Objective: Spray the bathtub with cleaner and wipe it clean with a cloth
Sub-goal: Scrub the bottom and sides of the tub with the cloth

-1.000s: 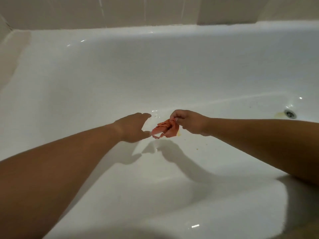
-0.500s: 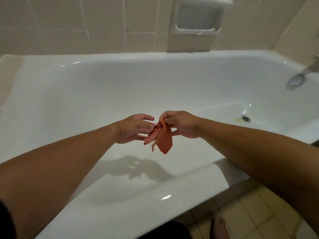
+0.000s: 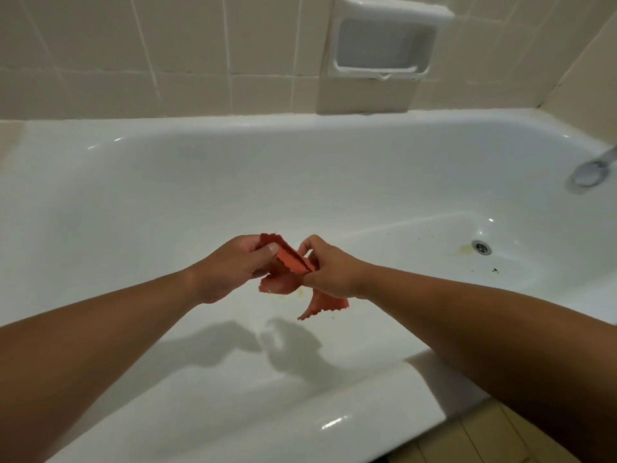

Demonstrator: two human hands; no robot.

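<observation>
The left hand (image 3: pixel 230 269) and right hand (image 3: pixel 330 272) each pinch a crumpled orange-red cloth (image 3: pixel 289 260) over a glossy white bathtub (image 3: pixel 233 182). Its round metal drain (image 3: pixel 481 247) lies at three o'clock.

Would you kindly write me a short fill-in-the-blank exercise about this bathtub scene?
1. The left hand and right hand both grip the ____.
2. The drain sits at the ____ end of the tub.
3. The soap dish is set into the tiled ____.
Missing words: cloth; right; wall.
</observation>
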